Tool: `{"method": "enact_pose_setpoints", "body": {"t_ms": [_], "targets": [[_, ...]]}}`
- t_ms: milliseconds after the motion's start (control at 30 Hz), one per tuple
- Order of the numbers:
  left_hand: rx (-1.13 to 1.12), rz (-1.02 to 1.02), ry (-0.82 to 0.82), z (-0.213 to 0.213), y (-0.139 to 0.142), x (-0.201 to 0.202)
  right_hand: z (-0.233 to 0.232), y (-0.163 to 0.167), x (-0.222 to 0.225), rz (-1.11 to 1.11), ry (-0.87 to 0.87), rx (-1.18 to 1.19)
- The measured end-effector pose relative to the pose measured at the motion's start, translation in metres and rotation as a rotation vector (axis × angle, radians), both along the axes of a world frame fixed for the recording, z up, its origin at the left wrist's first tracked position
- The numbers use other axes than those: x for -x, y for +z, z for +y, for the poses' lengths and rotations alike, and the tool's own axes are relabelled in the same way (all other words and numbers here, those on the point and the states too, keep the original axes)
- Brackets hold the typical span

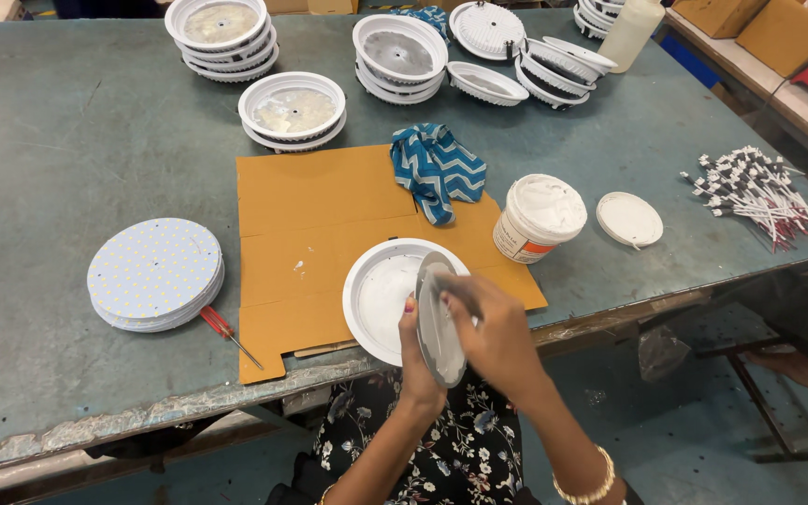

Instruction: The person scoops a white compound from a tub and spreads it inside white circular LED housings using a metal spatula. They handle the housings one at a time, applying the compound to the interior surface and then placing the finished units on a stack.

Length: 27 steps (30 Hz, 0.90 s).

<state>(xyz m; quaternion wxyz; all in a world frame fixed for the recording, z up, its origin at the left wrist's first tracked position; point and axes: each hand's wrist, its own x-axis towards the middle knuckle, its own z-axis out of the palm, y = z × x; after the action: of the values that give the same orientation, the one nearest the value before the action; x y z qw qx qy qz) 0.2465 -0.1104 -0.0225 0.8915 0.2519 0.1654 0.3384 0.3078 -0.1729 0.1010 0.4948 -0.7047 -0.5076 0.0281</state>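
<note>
**Q:** Disc (440, 323) position and hold?

**A:** Round grey disc, held on edge above the near rim of the white round housing (378, 295), which lies open side up on the cardboard sheet (329, 224) at the front of the bench (67, 140). The left hand (420, 360) supports the disc from below and behind, fingers closed around its lower edge. The tilt turns the disc's face toward the right hand.

**Q:** Right hand?

**A:** The right hand (493, 332) lies against the disc's face, fingers curled and pressed to the surface. Whether they pinch a small tool or touch the disc bare cannot be told; the knuckles hide the contact point.

**Q:** Why the cardboard?

**A:** Probably a work mat: it carries white smears and keeps paste off the bench.

**Q:** Supplies within reach?

**A:** An open tub of white paste (540, 218) stands at the cardboard's right edge, its lid (629, 219) laid flat just beside it. A blue zigzag cloth (437, 170) is bunched on the far edge of the cardboard.

**Q:** Remaining stock?

**A:**
- Stack of dotted round boards (154, 273) at left, a red-handled screwdriver (226, 332) just beside it.
- Stacks of white housings (292, 110) along the far side.
- Bundle of red-and-white wire leads (759, 192) at right, well apart from the hands.
</note>
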Motion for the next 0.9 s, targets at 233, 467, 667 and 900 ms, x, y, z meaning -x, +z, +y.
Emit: {"method": "enact_pose_setpoints", "body": {"t_ms": [233,467,667,900], "targets": [[0.101,-0.025,-0.060,0.005,0.016,0.010,-0.036,-0.003,0.000,-0.177,0.226,0.054],[0.179,-0.031,-0.112,-0.001,0.036,0.010,-0.016,-0.019,-0.012,-0.082,0.038,0.029],[0.261,-0.110,-0.031,0.032,0.036,0.019,-0.037,-0.040,0.041,-0.317,0.154,0.025],[0.128,-0.087,-0.008,0.066,0.043,0.032,-0.042,-0.081,-0.039,0.269,-0.142,0.012]]}}
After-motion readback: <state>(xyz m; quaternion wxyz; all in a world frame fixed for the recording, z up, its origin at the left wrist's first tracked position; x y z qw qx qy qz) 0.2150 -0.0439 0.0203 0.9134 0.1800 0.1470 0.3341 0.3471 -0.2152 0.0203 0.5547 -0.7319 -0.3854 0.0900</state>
